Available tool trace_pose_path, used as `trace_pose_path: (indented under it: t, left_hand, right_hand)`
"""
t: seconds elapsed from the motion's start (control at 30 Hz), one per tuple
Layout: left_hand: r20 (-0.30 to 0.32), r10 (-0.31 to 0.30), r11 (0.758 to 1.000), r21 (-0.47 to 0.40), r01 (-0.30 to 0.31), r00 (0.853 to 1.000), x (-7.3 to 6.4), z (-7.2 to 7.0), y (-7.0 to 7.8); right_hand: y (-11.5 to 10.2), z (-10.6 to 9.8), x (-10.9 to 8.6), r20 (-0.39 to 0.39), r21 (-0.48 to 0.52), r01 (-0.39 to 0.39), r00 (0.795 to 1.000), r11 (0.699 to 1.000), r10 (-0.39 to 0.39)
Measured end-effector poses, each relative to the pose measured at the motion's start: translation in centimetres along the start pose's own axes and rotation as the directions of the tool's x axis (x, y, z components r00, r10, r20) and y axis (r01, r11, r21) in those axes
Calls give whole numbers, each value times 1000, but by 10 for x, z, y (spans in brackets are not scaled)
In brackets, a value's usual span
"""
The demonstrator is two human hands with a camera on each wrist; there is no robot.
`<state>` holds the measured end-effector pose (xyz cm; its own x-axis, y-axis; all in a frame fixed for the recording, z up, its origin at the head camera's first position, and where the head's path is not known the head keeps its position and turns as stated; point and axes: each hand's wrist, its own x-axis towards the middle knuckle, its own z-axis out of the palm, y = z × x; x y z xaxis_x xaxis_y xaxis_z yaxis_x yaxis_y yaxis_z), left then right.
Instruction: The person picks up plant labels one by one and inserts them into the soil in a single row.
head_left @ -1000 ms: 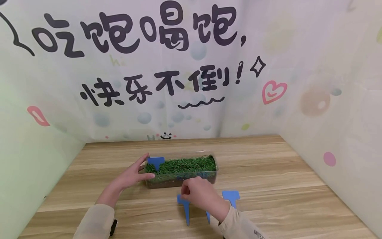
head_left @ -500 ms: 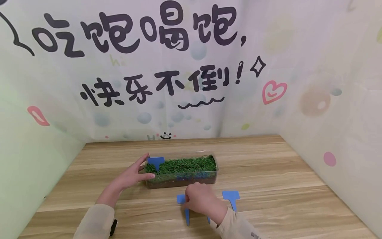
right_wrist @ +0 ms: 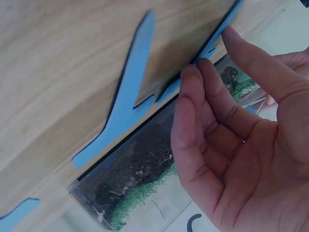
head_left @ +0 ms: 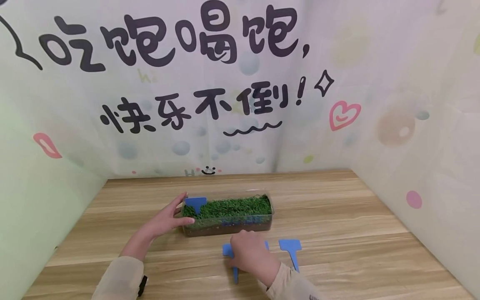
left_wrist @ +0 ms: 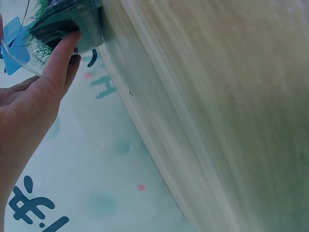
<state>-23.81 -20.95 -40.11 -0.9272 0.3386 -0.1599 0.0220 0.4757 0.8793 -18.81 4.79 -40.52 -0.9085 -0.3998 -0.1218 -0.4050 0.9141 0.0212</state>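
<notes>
A clear planter box (head_left: 228, 229) of soil and green grass (head_left: 240, 206) stands on the table. My left hand (head_left: 163, 223) grips its left end, thumb on the front wall and fingers behind. A blue T-shaped plant label (head_left: 196, 203) is upright in the grass at that end. My right hand (head_left: 250, 252) is low over the leftmost loose plant label (head_left: 227, 250). In the right wrist view, the fingertips (right_wrist: 192, 72) touch that label, with the thumb apart from them. Beside it lie a middle plant label (right_wrist: 128, 89), mostly hidden in the head view, and a right one (head_left: 290, 246).
The wooden table (head_left: 356, 233) extends around the box. Behind it hangs a white printed backdrop (head_left: 225, 150) with dark lettering. More pale sheeting (head_left: 431, 137) closes off the sides.
My right hand has moved down and slightly toward me onto the leftmost loose label. Part of the middle label now shows beside the hand. The left hand and the box have stayed put.
</notes>
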Motion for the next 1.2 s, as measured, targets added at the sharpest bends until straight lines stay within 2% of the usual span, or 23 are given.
trace_pose_path:
  t: [0.2,0.4,0.53,0.6,0.67,0.73,0.9,0.97,1.03,1.2]
  left_hand:
    - [-2,-2,1000,9,2,1000,0,0,0]
    - [-10,1,1000,26,-1,1000,-1,0,1]
    - [-14,2,1000,31,-2,1000,-1,0,1]
    - [-13,2,1000,29,-1,1000,0,0,1]
    - [-9,0,1000,24,0,1000,0,0,1]
    - [-7,-3,1000,20,3,1000,0,1,1]
    - [-6,-8,1000,10,8,1000,-2,1,3]
    - [-3,-7,1000,6,7,1000,-2,1,3]
    - [0,-5,1000,2,5,1000,-2,1,3]
    - [0,2,1000,-4,-2,1000,-2,1,2]
  right_hand:
    - [-3,2,0,-1,-40,-45,999,998,45]
    - [-6,2,0,-6,-28,-39,999,999,39]
    - [-1,2,0,10,79,6,1000,997,-7]
    - [4,3,-1,37,194,25,999,981,-33]
    - [10,3,-2,63,320,44,996,946,-68]
    - [15,2,-1,90,433,53,991,900,-102]
    - [25,2,4,168,684,30,966,728,-197]
    - [27,3,6,176,756,21,956,654,-234]
    - [28,2,9,167,804,21,951,595,-259]
    - [30,-6,15,149,877,4,948,480,-280]
